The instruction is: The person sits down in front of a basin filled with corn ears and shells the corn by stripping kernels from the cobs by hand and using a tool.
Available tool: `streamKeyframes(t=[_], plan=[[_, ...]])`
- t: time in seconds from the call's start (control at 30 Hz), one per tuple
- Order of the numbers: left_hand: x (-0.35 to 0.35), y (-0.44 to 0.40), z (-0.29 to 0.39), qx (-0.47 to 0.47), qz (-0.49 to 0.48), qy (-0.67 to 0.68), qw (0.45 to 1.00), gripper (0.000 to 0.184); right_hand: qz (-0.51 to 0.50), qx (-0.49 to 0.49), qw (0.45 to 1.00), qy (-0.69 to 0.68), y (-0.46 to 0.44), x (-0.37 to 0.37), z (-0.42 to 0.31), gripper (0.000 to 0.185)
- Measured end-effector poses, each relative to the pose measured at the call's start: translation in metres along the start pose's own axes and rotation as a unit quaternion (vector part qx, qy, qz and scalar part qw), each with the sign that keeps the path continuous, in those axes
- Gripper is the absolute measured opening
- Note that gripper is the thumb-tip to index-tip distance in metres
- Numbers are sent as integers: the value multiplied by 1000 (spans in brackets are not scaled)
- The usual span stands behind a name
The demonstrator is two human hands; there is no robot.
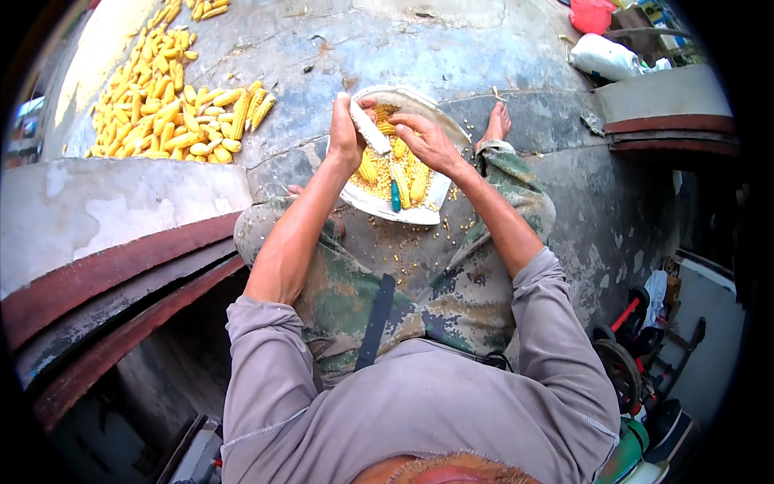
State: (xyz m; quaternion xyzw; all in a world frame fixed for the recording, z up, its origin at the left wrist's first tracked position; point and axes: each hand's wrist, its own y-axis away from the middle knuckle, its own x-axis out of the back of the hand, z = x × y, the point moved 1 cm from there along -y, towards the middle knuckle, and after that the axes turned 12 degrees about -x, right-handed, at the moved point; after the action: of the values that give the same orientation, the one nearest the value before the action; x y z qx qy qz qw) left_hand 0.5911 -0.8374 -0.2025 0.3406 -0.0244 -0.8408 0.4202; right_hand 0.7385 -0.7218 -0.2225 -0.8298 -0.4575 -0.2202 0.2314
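Note:
My left hand (347, 133) is wrapped round a pale, bare corn cob (369, 129) that slants down to the right over a white basin (418, 216). Close to the cob's right side is my right hand (427, 143), its fingers bent and partly spread, with nothing visible between them. Yellow ears of corn (418, 181) and loose kernels (363, 187) lie in the basin. A tool with a green handle (396, 196) rests there too, pointing toward me, its far end beneath the cob.
A large heap of corn ears (157, 113) lies on the floor at the left. Kernels are scattered between my legs. A white sack (605, 56) and a red container (592, 14) stand at the upper right. Raised ledges (121, 218) flank both sides.

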Motion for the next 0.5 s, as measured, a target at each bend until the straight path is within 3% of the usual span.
streamKeyframes(t=[0.03, 0.07, 0.1, 0.17, 0.3, 0.37, 0.43, 0.5], plan=[[1, 1, 2, -3, -3, -1, 1000, 50, 3, 3, 1000, 0, -1, 1, -4, 38], [2, 1, 4, -8, -44, -1, 999, 52, -60, -154, 974, -156, 0, 5, -11, 42], [2, 1, 6, -14, -86, -1, 996, 55, -122, -301, 896, -304, 2, 8, -19, 46], [-2, 3, 8, -28, -101, -17, 994, 55, -189, -387, 822, -373, 4, 24, -47, 59], [-2, 3, 3, -44, -80, -20, 996, 45, -276, -368, 749, -477, 16, 23, -68, 56], [-4, 3, 0, -76, -46, -98, 991, 46, -225, -332, 802, -444, 22, 16, -68, 55], [-17, 13, 10, -57, -38, -90, 994, 46, -183, -345, 812, -433, 26, 15, -54, 48], [-18, 15, 14, -40, -27, -83, 995, 48, -209, -347, 708, -578, 27, 21, -35, 39]])
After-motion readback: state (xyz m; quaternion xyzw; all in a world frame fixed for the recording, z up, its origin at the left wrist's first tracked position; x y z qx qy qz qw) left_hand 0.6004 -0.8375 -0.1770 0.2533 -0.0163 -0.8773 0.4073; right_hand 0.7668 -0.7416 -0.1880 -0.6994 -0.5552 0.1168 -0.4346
